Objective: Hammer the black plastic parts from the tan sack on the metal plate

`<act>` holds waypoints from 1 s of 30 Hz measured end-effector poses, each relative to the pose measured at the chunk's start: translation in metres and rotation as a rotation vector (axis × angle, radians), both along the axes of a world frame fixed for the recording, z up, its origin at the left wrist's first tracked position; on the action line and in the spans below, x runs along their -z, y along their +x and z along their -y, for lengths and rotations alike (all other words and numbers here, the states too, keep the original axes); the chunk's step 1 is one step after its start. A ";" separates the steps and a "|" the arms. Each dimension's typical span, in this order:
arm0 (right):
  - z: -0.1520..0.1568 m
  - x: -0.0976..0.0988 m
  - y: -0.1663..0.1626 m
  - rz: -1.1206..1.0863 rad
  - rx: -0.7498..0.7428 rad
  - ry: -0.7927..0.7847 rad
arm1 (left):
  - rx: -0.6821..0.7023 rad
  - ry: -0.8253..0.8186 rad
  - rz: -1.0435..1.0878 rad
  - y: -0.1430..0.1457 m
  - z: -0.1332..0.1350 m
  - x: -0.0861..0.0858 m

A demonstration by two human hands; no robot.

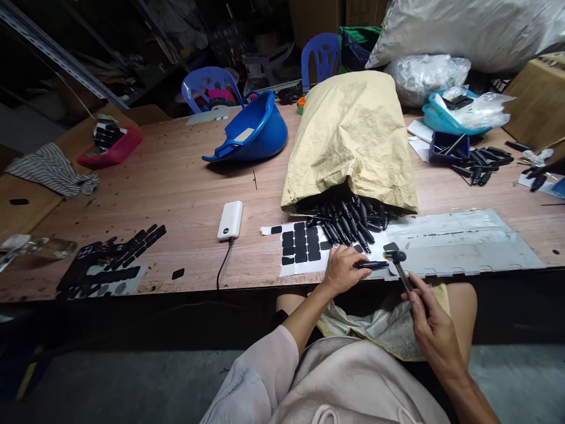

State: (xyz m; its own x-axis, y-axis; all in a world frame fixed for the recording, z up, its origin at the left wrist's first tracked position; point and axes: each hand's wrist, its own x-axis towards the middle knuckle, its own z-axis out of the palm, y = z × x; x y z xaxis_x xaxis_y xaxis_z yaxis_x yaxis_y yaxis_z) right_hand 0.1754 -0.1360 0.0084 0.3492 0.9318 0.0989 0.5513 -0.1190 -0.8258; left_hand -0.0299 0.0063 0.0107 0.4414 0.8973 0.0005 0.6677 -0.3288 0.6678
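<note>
My left hand (343, 270) rests at the table's front edge, its fingers closed on a black pen-shaped piece (374, 265) that points right. In my right hand (435, 324) is a small hammer (402, 275), gripped by its handle, with the dark round head just above the tip of that piece. Beyond my left hand, many similar black pen-shaped pieces (348, 221) spill from the mouth of a tan sack (348, 135). Beside them lies a white sheet (289, 270) bearing rows of black rounded stickers or pads (301, 238).
A white power bank (230, 220) with a cable lies to the left. Farther back sit a blue basin (260, 132) and a red tray (115, 147). On the right are a clear plastic sheet (481, 241), a small dark box (448, 147) and a teal basin (459, 121).
</note>
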 end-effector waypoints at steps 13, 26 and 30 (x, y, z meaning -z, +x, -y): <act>0.012 -0.001 -0.023 0.350 -0.127 0.044 | -0.045 -0.100 0.009 0.005 -0.004 -0.002; 0.012 0.008 -0.015 0.208 -0.086 0.048 | -0.054 -0.043 -0.002 0.006 -0.002 0.000; -0.001 0.002 0.000 0.240 0.027 0.101 | -0.035 -0.007 0.002 0.005 -0.001 -0.001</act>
